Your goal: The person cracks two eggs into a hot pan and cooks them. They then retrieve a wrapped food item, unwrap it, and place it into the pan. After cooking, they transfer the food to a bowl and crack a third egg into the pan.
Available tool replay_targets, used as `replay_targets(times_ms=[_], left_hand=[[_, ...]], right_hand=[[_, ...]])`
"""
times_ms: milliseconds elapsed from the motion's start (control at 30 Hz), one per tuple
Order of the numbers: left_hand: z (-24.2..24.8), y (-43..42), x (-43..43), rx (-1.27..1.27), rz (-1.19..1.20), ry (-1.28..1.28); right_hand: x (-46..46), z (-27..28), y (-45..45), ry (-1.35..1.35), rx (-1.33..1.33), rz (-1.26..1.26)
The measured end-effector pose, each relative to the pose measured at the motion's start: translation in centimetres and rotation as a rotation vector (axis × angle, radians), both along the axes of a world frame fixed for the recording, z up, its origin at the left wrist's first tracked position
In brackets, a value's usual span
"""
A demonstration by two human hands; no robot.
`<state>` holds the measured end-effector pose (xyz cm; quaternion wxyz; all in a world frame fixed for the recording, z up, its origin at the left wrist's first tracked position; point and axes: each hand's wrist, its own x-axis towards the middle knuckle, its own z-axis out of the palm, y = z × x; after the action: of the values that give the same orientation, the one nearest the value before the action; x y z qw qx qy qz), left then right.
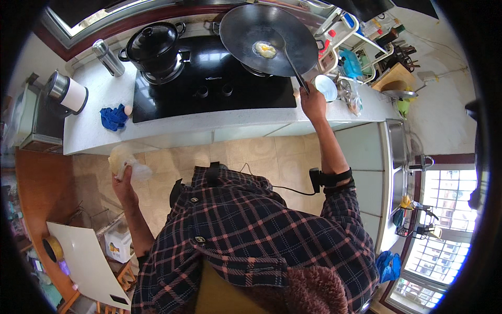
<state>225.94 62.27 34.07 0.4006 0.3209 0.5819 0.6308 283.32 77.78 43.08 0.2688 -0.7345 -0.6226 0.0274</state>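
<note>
My right hand [313,103] grips the dark handle of a cooking spatula [292,61], whose head rests inside a large black wok [245,29]. Beside the spatula's head, a frying egg [265,50] with white and yellow parts lies in the wok. The wok stands on the right burner of a black glass gas cooktop [243,96]. Out to the left, over the floor and in front of the counter, my left hand [124,184] holds a clear plastic bag [129,167]. Something pale yellowish shows through the bag, too blurred to name.
A lidded black pot [153,43] occupies the left burner. On the counter's left are a steel flask [108,59], a kettle [70,94], a blue cloth [113,117] and an egg [128,110]. A white bowl [325,87] and white rack [333,51] stand right of the wok.
</note>
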Motion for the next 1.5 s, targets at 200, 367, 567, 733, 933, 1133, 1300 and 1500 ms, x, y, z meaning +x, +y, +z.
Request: replay_targets(times_ms=[200,367,567,733,933,1133,1300,1500], left_hand=[[1.2,1.5,1.7,-0.077,0.014,0.029],[2.2,4.4,1.6,-0.071,0.025,0.003],[1.9,7.4,1.1,-0.046,0.021,-0.038],[1.4,8.8,0.6,0.004,-0.022,-0.023],[0.9,8.9,-0.5,-0.001,-0.012,0.004],[0.4,8.9,-1.1,0.004,-0.023,-0.062],[0.0,9.1,-1.3,0.017,-0.039,-0.073],[-0.6,9.3,-1.7,-0.022,-0.029,-0.063]], right_hand=[[1.0,-1.6,2.3,-0.099,-0.076,0.08],[0.7,-1.5,2.0,-0.07,-0.039,0.017],[0.1,-0.7,2.4,-0.065,-0.096,-0.004],[-0.4,-0.5,2.5,-0.099,-0.112,-0.021],[-0.8,-0.1,2.6,-0.074,-0.121,-0.065],[-1.2,-0.6,2.8,-0.075,-0.142,-0.05],[-1.8,-0.8,2.6,-0.164,-0.051,-0.04],[-1.4,4.0,2.7,0.729,-0.149,-0.073]])
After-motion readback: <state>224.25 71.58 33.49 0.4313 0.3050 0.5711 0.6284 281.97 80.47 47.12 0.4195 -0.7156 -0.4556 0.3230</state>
